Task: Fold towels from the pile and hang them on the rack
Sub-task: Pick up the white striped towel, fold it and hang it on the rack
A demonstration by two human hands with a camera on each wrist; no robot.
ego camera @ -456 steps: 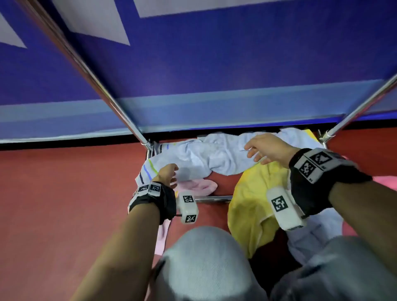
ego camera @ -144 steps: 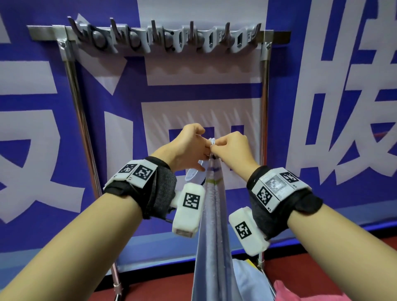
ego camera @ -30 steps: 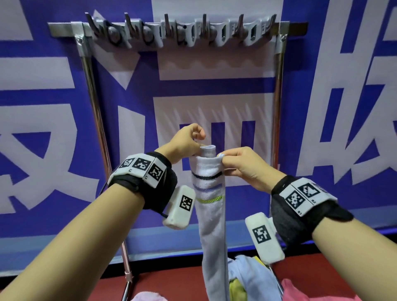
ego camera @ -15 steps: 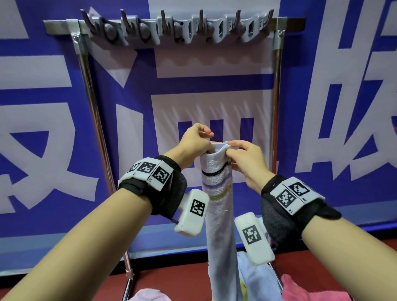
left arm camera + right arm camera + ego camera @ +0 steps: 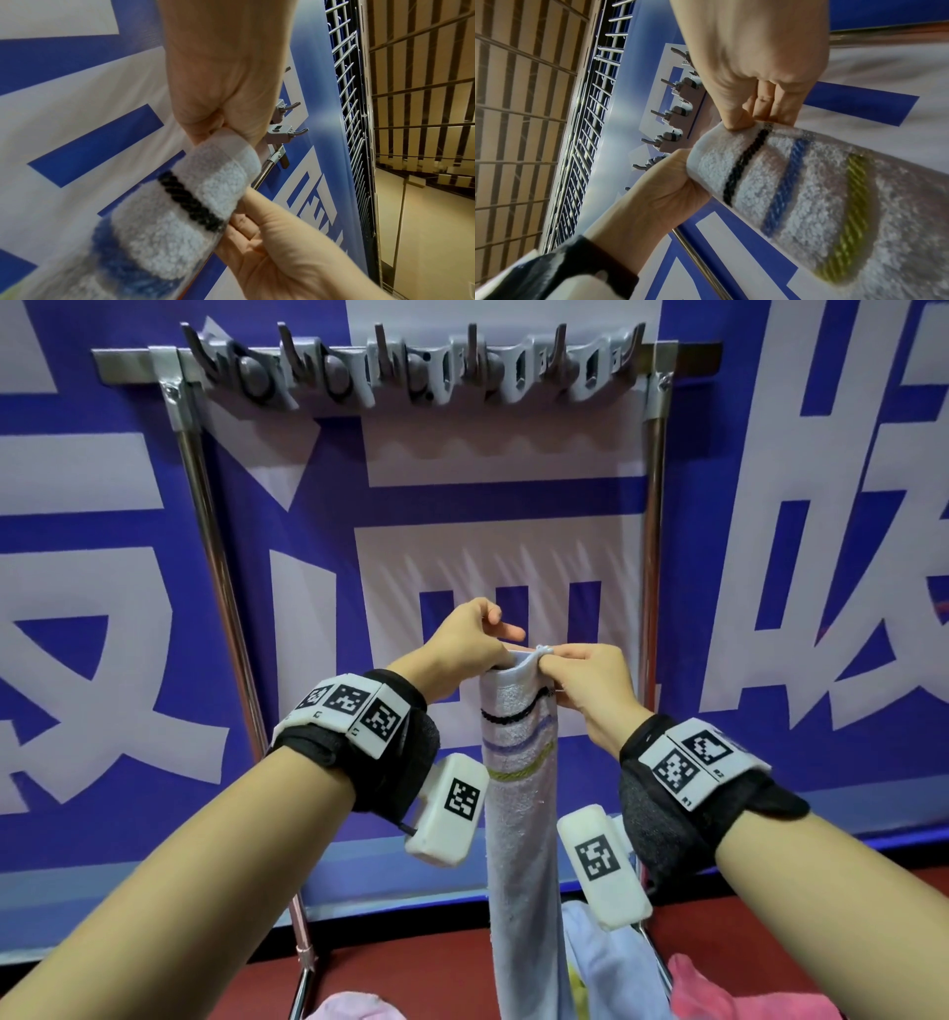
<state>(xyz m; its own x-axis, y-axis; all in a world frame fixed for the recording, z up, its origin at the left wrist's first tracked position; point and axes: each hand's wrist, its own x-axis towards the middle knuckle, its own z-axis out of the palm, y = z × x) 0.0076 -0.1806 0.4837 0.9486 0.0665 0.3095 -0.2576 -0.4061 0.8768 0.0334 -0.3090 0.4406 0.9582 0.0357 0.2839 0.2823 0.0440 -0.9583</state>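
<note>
Both hands hold the top of a white towel (image 5: 521, 793) that is folded into a long narrow strip and hangs straight down from the grip. The left hand (image 5: 464, 649) closes its grip on the left side of the top edge, fingers curled round the cloth with one finger sticking out toward the right. The right hand (image 5: 585, 685) pinches the right corner of that edge between thumb and fingertips, its grip just beside the left one. Just below the grip the towel carries a black stripe, then a blue one, then a yellow-green one. Well above the grip runs the rack (image 5: 411, 367), a metal bar with a row of grey clips, on two upright poles. Below the grip, at the towel's lower end, lies the pile (image 5: 616, 968) of pale blue, yellow and pink cloths.
</note>
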